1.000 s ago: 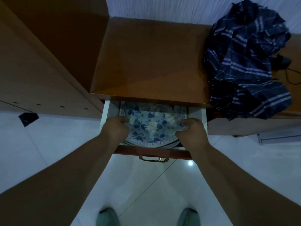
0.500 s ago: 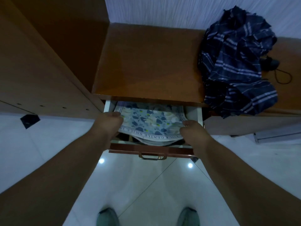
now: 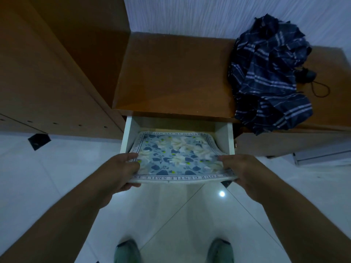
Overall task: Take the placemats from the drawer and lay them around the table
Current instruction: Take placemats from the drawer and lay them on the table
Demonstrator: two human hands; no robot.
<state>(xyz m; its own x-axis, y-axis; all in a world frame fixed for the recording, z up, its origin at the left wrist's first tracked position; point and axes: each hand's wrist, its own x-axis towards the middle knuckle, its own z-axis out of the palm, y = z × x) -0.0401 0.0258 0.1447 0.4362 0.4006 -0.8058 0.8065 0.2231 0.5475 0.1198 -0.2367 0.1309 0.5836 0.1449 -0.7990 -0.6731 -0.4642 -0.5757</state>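
A stack of placemats (image 3: 176,156), blue floral print with a lettered border, is lifted partly out of the open white drawer (image 3: 127,135). My left hand (image 3: 121,171) grips the stack's near left corner, thumb on top and fingers underneath. My right hand (image 3: 241,169) grips the near right corner the same way. The stack's near edge hangs out past the drawer's front, which it hides, while its far edge is still inside. How many mats are in the stack cannot be told.
The drawer sits under a brown wooden cabinet top (image 3: 171,76). A crumpled dark plaid cloth (image 3: 269,76) and a black cord (image 3: 319,88) lie on the cabinet's right side. A tall wooden panel (image 3: 47,63) stands at left. White tiled floor (image 3: 57,177) and my shoes (image 3: 127,251) lie below.
Both hands have lifted the placemats up and pulled them toward me, out over the drawer front. The drawer's handle, seen before, is now covered by the stack.
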